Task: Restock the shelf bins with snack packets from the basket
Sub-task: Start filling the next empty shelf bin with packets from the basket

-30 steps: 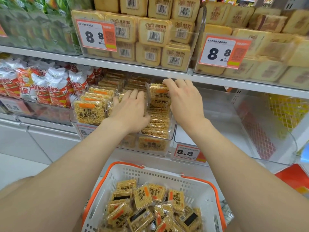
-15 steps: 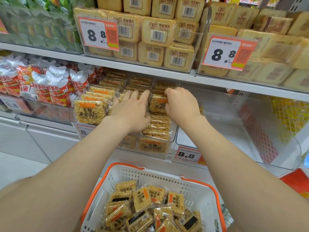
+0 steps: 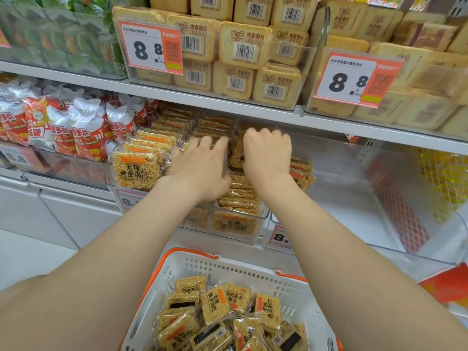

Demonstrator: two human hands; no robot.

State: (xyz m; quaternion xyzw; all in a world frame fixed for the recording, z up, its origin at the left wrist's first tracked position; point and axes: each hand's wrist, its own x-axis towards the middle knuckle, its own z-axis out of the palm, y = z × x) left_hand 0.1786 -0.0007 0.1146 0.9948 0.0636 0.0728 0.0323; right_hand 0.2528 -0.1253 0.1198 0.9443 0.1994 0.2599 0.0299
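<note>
Snack packets, golden rice-crisp squares in clear wrap with orange labels, lie heaped in the white basket with orange handles down at 6 o'clock. Some are face up, some show barcodes.

Dead centre, the clear shelf bin on the middle shelf is packed with the same crisps. Rows standing on edge run toward the back, and more show through the front wall. One front packet at the bin's 9 o'clock side faces us with its label readable.

Both hands are in that bin! The left hand lies flat on the rows, fingers straight and spread, pressing down on the packets. Just beside it at 3 o'clock, the right hand has its knuckles up and fingers curled over the top of an upright packet, gripping it among the rows. Its fingertips are blurred. The two hands are near but not touching.

At 9 o'clock, the neighbouring bin holds red-and-white snack bags. At 3 o'clock sits another clear bin, with a partly hidden tag on its front. Up at 12 o'clock, the top-shelf bins hold pale toasted-slice packs with barcodes, stacked in layers, each bin fronted by an 8.8 price tag.
</note>
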